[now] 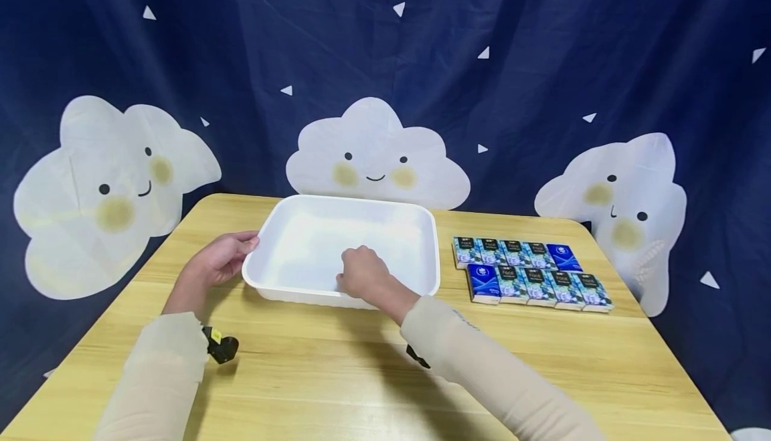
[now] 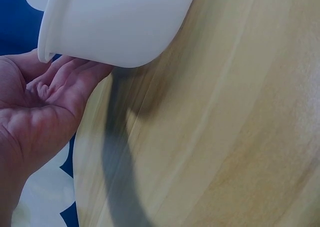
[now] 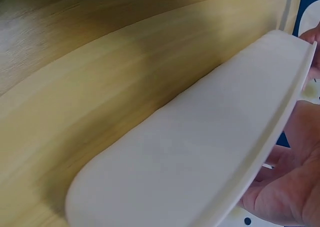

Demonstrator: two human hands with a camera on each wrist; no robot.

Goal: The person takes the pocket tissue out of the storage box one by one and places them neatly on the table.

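A white plastic tray [image 1: 346, 297] is at the middle of the table, towards its far side. My left hand [image 1: 225, 257] holds the tray's left end, thumb by the rim and fingers against the outside; the left wrist view shows this hand [image 2: 47, 99] with its fingers reaching under the rim. My right hand [image 1: 367, 274] is over the tray's front rim, with its fingers bent inside. In the right wrist view the tray's rim partly covers this hand [image 3: 290, 182]. Whether it pinches anything is hidden.
Two rows of tissue packs [image 1: 512, 285] lie right of the tray, most with a flower print and two plain blue. The wooden table [image 1: 289, 374] ends at a dark blue curtain [image 1: 337, 39] with white clouds. Each wrist carries a small black device [image 1: 221, 347].
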